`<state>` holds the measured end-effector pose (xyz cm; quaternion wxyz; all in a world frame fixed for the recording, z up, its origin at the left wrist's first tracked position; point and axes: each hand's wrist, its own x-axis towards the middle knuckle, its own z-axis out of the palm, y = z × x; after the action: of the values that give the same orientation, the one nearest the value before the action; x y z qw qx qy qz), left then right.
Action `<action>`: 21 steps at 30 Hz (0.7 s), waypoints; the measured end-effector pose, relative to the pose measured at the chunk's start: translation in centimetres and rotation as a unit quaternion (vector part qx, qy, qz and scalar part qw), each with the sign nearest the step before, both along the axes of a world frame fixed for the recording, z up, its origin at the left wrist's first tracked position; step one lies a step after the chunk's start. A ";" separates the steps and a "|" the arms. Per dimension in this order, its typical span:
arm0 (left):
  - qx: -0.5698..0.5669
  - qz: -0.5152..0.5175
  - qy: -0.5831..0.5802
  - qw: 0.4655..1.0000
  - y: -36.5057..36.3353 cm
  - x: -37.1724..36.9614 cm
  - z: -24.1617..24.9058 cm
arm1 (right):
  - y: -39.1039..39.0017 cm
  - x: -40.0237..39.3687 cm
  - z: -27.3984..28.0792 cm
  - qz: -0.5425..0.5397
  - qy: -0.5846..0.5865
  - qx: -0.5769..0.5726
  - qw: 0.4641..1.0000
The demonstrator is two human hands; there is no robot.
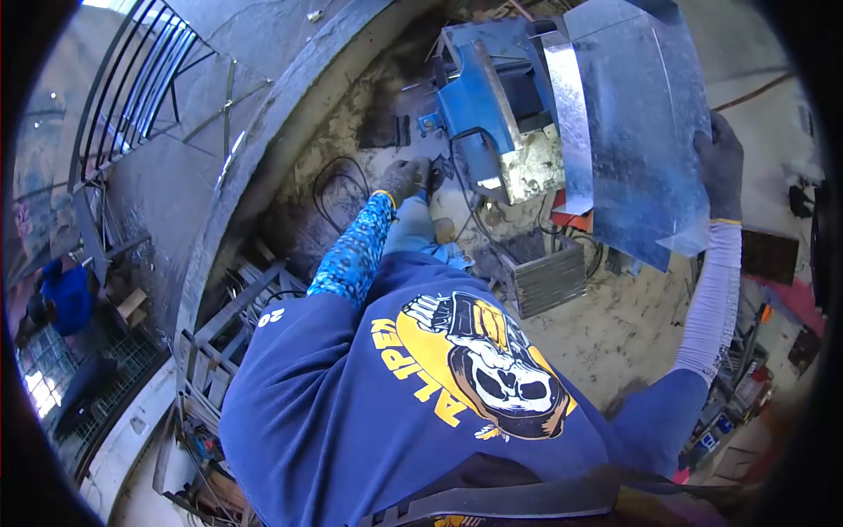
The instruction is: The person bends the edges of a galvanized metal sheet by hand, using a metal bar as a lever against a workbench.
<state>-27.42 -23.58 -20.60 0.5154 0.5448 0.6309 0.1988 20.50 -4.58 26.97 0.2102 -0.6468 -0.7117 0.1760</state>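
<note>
My right hand (722, 162), in a dark glove, grips the right edge of a large, thin, shiny metal sheet (645, 123). The sheet is bent and has a bright strip along its left side. It stands beside a blue machine (483, 97), whose right part it overlaps. My left hand (406, 179), also gloved, is closed above my knee, left of the machine's lower end. A small dark shape shows at its fingertips, too unclear to name.
A grey metal box (549, 279) stands on the floor below the machine. Cables (338, 189) lie left of my left hand. Metal bars (237, 316) are stacked at lower left. Another person (68, 294) in blue is at far left. Tools (738, 386) lie at lower right.
</note>
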 end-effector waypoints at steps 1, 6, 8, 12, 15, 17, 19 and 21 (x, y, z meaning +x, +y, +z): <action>-0.137 0.133 -0.128 0.973 0.3 0.3 -3.3 | 0.4 -0.5 0.3 0.002 -0.006 -0.002 1.000; -0.229 0.273 -0.196 0.913 5.3 2.4 -11.2 | 3.2 -1.1 2.4 -0.051 -0.130 -0.030 0.990; -0.106 0.215 -0.214 0.947 6.4 2.5 -12.3 | 5.2 0.0 2.6 -0.040 -0.069 -0.039 0.996; -0.388 0.458 -0.499 0.625 11.7 3.4 -10.9 | 7.4 0.5 3.9 -0.054 -0.020 -0.063 0.996; -0.414 0.424 -0.495 0.636 13.2 2.6 -6.8 | 8.6 -0.7 3.1 -0.067 -0.116 -0.090 0.987; -0.388 0.440 -0.471 0.659 15.8 2.7 -7.3 | 9.7 -0.7 2.3 -0.083 -0.113 -0.090 0.986; -0.341 0.473 -0.407 0.703 16.7 1.8 -7.9 | 10.4 -0.2 1.0 -0.079 -0.100 -0.107 0.986; -0.242 0.429 -0.592 0.638 20.0 -0.3 -9.4 | 10.1 -1.1 0.4 -0.073 -0.132 -0.107 0.983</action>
<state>-27.74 -3.60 -30.05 0.7491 -0.1657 0.3790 0.5174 19.42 5.55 27.36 0.0561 -0.7336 -0.6608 0.1480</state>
